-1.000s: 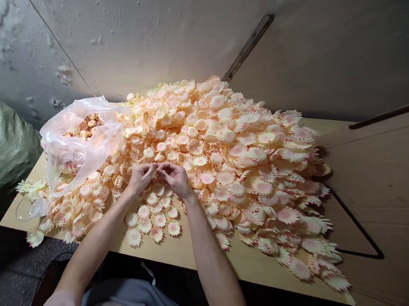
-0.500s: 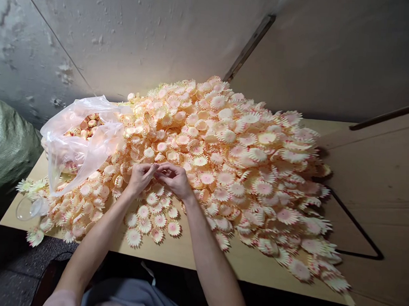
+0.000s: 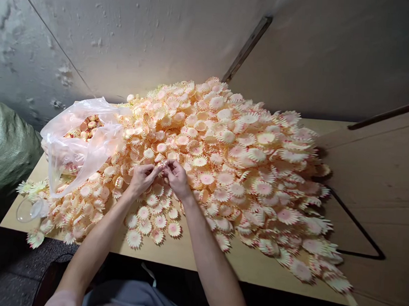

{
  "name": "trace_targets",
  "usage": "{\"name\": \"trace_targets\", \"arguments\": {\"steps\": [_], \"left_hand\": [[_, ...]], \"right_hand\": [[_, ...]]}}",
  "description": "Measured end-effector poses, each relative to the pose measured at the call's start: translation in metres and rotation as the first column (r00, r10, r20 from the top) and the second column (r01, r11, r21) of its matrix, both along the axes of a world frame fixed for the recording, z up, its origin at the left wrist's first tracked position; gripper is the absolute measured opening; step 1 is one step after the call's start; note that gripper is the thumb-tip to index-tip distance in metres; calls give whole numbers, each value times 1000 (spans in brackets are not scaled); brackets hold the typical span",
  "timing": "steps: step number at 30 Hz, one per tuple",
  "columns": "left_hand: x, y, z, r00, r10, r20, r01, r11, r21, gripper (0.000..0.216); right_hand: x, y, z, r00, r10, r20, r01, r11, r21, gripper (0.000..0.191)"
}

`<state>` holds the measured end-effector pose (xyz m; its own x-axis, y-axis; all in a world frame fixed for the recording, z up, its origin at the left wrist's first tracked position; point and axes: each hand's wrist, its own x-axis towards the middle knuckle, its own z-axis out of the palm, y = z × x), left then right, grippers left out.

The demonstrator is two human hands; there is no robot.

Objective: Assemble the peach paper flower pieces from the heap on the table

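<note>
My left hand [image 3: 143, 177] and my right hand [image 3: 176, 177] meet at the front of a big heap of pale artificial flower heads [image 3: 239, 150] with pink centres. Both hands are closed in a pinch, fingertips close together. Between them is a small pale flower head [image 3: 161, 165], partly covered by the fingers. Below the wrists, several flat flower heads [image 3: 160, 221] lie loose on the table between my forearms.
On the left of the table [image 3: 182, 254] stands an open clear plastic bag [image 3: 98, 152] holding small curled flower pieces. A clear plastic cup [image 3: 29, 209] lies at the left edge. Beyond is a green woven sack [image 3: 5, 156]; cardboard [image 3: 381, 189] stands on the right.
My right hand has turned and its fingers have curled more upright. The small flower head now shows between my fingertips. The heap, bag and cup look the same.
</note>
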<state>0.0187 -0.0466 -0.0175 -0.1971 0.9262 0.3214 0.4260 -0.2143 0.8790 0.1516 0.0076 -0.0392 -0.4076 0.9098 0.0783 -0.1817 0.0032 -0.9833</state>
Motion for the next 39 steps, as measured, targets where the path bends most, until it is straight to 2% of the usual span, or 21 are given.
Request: {"name": "trace_targets", "arguments": {"steps": [4,7,9,13,16,21,26,31,35,39], "left_hand": [[1,-4,1,999,-37,-16,38,999,25,51],[1,-7,2,994,-110,-27,111,992,51,52],[1,-8,2,995,-101,10,100,994,38,50],[1,-4,1,988,-4,152,8,1000,-24,34],[-1,-1,0,976,61,208,-55,998,-33,34],[-1,-2,1,982,139,127,-140,990,2,37],[-1,-3,3,976,193,98,-198,979,40,49],[-2,-1,2,985,127,118,-128,992,-4,45],[-3,0,-3,978,84,190,-82,996,-14,35],[-3,1,-6,983,84,166,-87,996,15,31]], "right_hand": [[-1,6,-4,998,-67,5,67,997,-27,31],[1,11,1,984,-176,-42,173,982,-72,36],[3,12,6,979,-202,-22,201,979,-44,38],[4,8,13,989,-146,19,146,989,5,36],[6,6,14,996,-92,5,92,996,1,37],[11,3,14,999,32,38,-34,998,48,30],[9,1,15,994,99,54,-104,990,99,29],[8,1,13,993,93,66,-98,992,78,26],[8,2,11,999,-2,53,0,999,40,25],[8,1,13,999,-40,28,39,999,17,26]]}}
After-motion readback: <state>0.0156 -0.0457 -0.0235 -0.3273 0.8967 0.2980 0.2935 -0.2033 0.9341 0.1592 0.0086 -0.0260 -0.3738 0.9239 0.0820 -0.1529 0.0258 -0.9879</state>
